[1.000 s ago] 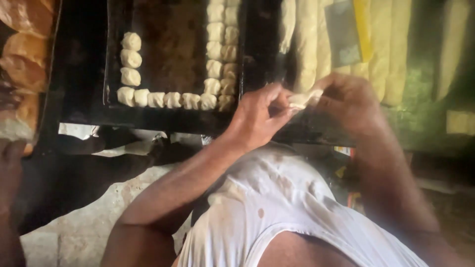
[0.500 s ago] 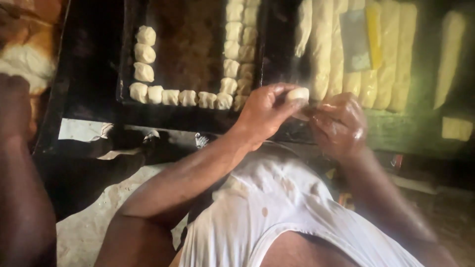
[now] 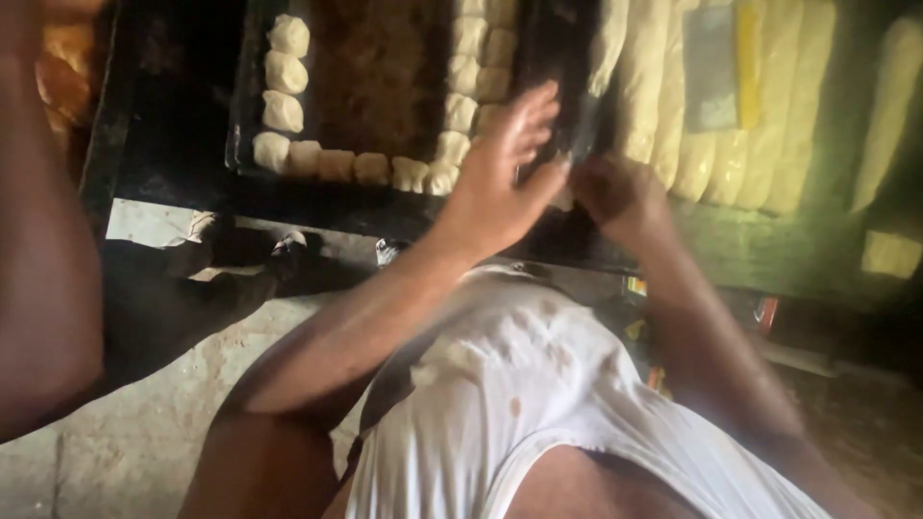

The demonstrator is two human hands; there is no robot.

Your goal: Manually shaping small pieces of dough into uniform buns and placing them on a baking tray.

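Note:
My left hand [image 3: 500,178] is raised at the near edge of a black baking tray [image 3: 242,144], fingers spread and pointing up, its thumb side pressed against my right hand [image 3: 615,197]. My right hand is curled and blurred; whatever is inside it is hidden. Small pale dough balls [image 3: 336,165] line the tray's near edge, its left side and a column up the middle. Long pale dough rolls [image 3: 654,86] lie side by side just beyond my right hand.
The rolls rest on a green table [image 3: 769,255]. A flat grey and yellow tool [image 3: 716,67] lies on them. Another person's arm [image 3: 43,250] fills the left edge, with browned buns [image 3: 67,58] behind it. A stone floor [image 3: 144,423] lies below.
A small dough piece was pinched between both hands before; now it is out of sight. My left hand has opened, with its fingers lifted. The view has shifted right and closer.

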